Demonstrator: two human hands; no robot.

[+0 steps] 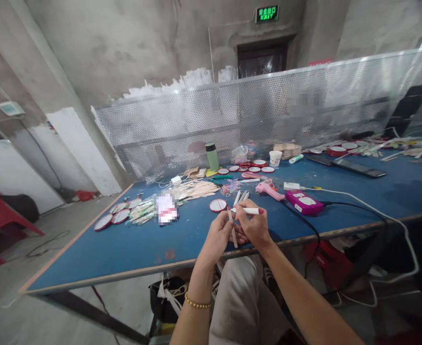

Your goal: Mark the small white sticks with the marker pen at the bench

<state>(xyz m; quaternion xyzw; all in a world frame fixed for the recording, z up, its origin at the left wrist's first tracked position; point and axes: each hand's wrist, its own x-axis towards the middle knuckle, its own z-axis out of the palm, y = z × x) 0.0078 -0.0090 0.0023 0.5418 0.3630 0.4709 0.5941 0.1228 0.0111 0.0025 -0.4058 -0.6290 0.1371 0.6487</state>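
My left hand [220, 232] is closed on a flat wooden craft stick [234, 235], which slants down toward the table's front edge. In my right hand [256, 228] is a white marker [250, 210] with a red end, its other end pointing left at the upper part of the stick. Just beyond my hands lies a round white disc with a red rim [218, 205]. Beside it several more white markers [245, 195] rest on the blue table [132, 251].
A pink glue gun [269, 189] and a purple box [304, 202] with cables lie to the right. Many craft sticks [200, 189], a phone [167, 209] and red-rimmed discs [120, 216] are on the left. A green bottle [212, 157] and paper cup [275, 158] stand behind.
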